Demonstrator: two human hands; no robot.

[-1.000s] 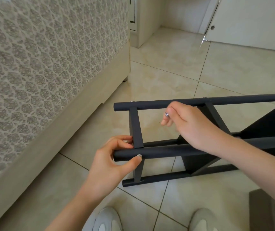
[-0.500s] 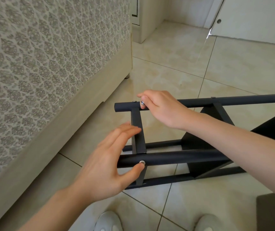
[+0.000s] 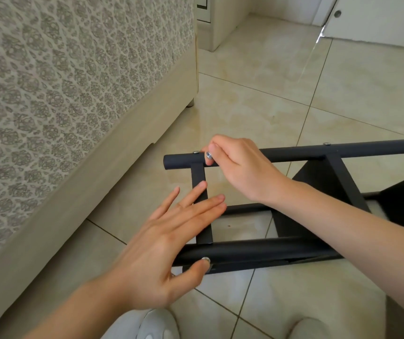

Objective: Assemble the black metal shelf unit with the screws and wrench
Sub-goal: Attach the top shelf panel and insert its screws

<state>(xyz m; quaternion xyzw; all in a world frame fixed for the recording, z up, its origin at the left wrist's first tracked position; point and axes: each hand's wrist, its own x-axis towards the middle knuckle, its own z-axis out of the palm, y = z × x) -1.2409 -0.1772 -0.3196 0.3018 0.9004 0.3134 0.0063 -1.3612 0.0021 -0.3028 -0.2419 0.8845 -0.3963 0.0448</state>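
**Starting a Screw by Hand at the Far Tube**

Nearest, the toes of two pale shoes point(image 3: 157, 324) stand on the tiled floor point(image 3: 269, 106). The shelf unit point(image 3: 330, 174) lies on its side just beyond them. The left hand point(image 3: 161, 253) is open, its fingers straight and spread over the crossbar point(image 3: 198, 172). Its thumb tip is at a seated screw point(image 3: 205, 259) in the near tube point(image 3: 257, 250). Further out, the right hand point(image 3: 240, 165) has its fingers curled. It pinches a loose screw point(image 3: 208, 155) against the side of the far tube point(image 3: 367, 150), just beside where the crossbar meets it.

The step looks like starting that screw by hand. To do it well, the left hand should press on the frame so that hole and thread line up. The screw should enter square to the tube and turn freely under the fingertips for a few turns before any wrench is used. A tilted start would likely cross-thread. No wrench is in view.

The frame is matt black, with round tubes, flat crossbars and a dark panel point(image 3: 403, 192) at the right. Two small silver top screws point(image 3: 196, 152) sit along the far tube. A patterned bed point(image 3: 73, 94) runs along the left, and a pale door point(image 3: 379, 18) is farthest off.
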